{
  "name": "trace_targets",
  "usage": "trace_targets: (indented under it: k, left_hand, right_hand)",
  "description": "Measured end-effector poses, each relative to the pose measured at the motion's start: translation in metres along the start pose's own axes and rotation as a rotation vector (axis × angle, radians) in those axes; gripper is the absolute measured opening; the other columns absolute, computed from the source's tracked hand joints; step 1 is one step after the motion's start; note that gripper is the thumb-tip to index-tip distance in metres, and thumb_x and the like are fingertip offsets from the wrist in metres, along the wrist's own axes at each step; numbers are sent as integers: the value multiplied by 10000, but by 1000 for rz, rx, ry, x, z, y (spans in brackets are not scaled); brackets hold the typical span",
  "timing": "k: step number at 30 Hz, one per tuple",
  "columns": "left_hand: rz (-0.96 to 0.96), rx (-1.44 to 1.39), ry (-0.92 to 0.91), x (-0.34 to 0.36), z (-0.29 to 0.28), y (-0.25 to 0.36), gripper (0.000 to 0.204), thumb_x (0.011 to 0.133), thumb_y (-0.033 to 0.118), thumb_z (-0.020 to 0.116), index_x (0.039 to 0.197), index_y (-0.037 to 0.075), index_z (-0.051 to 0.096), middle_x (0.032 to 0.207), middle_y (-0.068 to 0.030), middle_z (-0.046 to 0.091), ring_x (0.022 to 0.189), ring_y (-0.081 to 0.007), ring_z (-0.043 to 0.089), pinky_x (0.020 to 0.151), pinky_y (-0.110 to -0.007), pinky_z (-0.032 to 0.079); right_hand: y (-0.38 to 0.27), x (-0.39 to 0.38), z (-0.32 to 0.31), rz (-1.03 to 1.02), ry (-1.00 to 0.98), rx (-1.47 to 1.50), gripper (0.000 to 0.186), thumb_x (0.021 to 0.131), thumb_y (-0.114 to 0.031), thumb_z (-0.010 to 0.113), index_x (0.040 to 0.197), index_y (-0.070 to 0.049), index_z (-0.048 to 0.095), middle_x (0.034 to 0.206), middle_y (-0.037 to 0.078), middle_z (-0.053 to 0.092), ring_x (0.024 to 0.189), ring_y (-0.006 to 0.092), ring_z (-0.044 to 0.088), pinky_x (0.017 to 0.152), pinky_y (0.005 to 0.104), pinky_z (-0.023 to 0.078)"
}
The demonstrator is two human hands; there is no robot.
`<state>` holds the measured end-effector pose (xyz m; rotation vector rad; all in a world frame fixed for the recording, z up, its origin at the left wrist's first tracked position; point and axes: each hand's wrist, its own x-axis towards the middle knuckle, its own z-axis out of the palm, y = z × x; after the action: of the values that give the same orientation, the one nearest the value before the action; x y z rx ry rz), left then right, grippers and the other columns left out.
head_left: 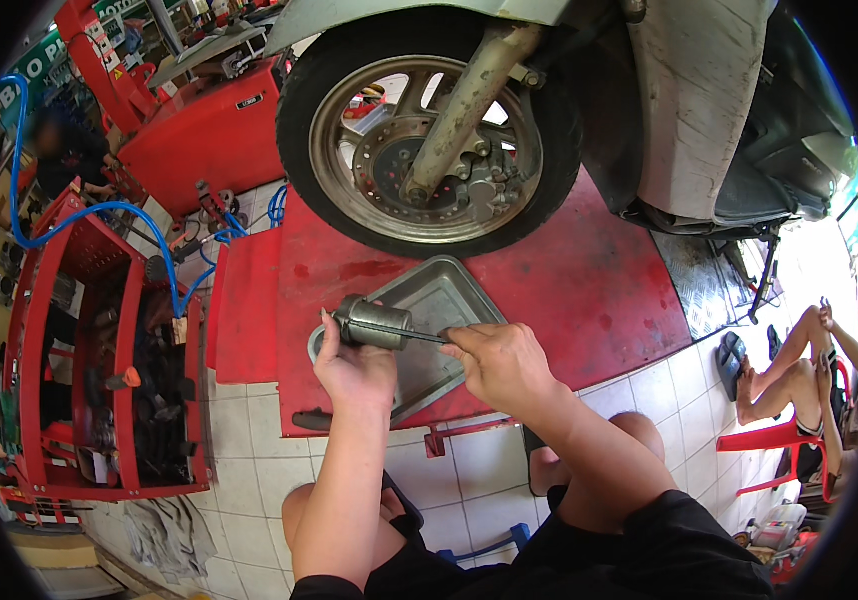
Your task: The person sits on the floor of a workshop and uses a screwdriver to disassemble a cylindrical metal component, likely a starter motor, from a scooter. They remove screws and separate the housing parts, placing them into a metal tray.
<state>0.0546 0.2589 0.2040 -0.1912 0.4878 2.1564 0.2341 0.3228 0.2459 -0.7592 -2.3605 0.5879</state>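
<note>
My left hand (pixel 349 375) is closed around a short metal cylinder (pixel 389 328) with a wider collar at its left end. In my right hand (pixel 509 365), the fingers are wrapped round a thin dark metal rod (pixel 425 337); its handle, if any, is hidden in my grip. The rod lies along the cylinder's side and reaches its collar. Both hands are above a grey metal tray (pixel 464 283) on a red platform (pixel 569 300). Part of a pale round rim (pixel 315 342) shows beside my left hand. A dark, handle-like piece (pixel 311 419) lies near the tray's lower left corner.
A motorbike's front wheel (pixel 299 150) with its brake disc stands on the platform just beyond the tray. On the left are a red tool cart (pixel 129 400) and a blue hose (pixel 139 207). One person (pixel 809 390) sits at the right; another (pixel 64 155) is far left.
</note>
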Motion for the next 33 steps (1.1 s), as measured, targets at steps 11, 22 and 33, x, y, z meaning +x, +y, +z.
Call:
trace_targets:
  k: [11,22,33]
  left_hand:
    - [-47,20,62,5,1,0,289,1029,287,575,1167,34,563,1158,-115,635,1119,-313,589,1066,-481,444]
    - [54,-42,320,11,10,24,262,1006,302,606,1081,52,590,1069,-88,641,1091,-252,611,1061,-489,457]
    - [-106,157,-186,-3,12,14,547,960,421,659,1247,-37,583,1232,-186,615,1145,-352,595,1061,-498,455]
  right_hand:
    - [8,9,-12,62,-31,-12,134,876,-152,712,901,-20,713,688,180,628,659,397,629,594,463,487]
    - [67,18,43,344,-523,-276,386,802,-375,808,1003,-54,737,1035,193,710,989,372,702,839,465,581]
    - [68,13,83,324,-757,-367,422,829,-370,798,1095,-56,698,1154,179,677,1071,359,684,899,452,559]
